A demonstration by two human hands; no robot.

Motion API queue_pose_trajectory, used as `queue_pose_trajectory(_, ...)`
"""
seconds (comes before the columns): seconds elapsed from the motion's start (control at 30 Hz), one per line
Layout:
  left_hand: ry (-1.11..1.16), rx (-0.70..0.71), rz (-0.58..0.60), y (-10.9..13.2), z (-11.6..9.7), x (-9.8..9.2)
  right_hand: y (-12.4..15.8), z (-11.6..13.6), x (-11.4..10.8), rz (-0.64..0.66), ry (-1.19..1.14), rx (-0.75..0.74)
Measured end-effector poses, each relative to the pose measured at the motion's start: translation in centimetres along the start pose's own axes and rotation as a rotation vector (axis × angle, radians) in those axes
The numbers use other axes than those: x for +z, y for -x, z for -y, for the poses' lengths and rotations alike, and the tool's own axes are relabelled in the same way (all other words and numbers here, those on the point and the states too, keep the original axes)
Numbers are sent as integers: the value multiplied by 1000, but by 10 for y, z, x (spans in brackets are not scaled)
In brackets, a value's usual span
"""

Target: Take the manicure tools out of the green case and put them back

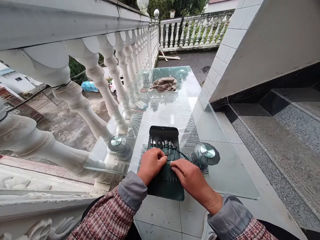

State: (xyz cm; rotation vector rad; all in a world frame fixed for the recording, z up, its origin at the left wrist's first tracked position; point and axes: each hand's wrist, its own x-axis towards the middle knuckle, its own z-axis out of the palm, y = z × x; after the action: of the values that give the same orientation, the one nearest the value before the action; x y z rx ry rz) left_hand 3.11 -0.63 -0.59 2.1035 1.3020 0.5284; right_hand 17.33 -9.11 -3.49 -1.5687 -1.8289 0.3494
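A dark green tool case (163,133) lies open on the near end of a glass table (225,173), with several small metal tools (161,144) slotted in its upper half. My left hand (150,164) rests on the case with its fingers curled in a pinch over the tools. My right hand (188,176) lies beside it, fingertips pinched toward the left hand at the case's middle. What the fingers hold is hidden. A thin green cord (183,154) runs from between the hands toward the right.
Two round metal table fittings (117,141) (207,152) show through the glass on either side of the case. A crumpled brown cloth (163,84) and a small box (141,105) lie farther back. A white balustrade (100,83) runs along the left; dark stone steps (280,133) rise at right.
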Motion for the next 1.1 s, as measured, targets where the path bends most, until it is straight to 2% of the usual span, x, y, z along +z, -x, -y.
queue_pose_trajectory(0.1,23,-6,10,-3,1,-1,-3,5,-2,-33,-145,98)
queue_pose_trajectory(0.2,96,1,-36,-5,2,-1,-8,12,-4,-39,-305,244)
queue_pose_trajectory(0.33,226,41,-89,-2,-3,0,-16,21,-2,32,-572,431)
queue_pose_trajectory(0.47,325,100,-92,6,-10,1,-22,29,5,44,-825,520)
queue_pose_trajectory(0.6,335,168,-131,11,-12,2,-22,33,8,26,-919,556)
queue_pose_trajectory(0.77,232,209,-111,10,-6,-13,-19,20,-15,51,-790,617)
queue_pose_trajectory(0.9,-55,181,-30,10,1,-27,-13,-9,-42,5,-538,725)
queue_pose_trajectory(1.0,-302,159,30,14,5,-25,-8,-28,-52,10,-356,744)
queue_pose_trajectory(1.1,-448,193,60,16,7,-15,-4,-37,-54,47,-157,739)
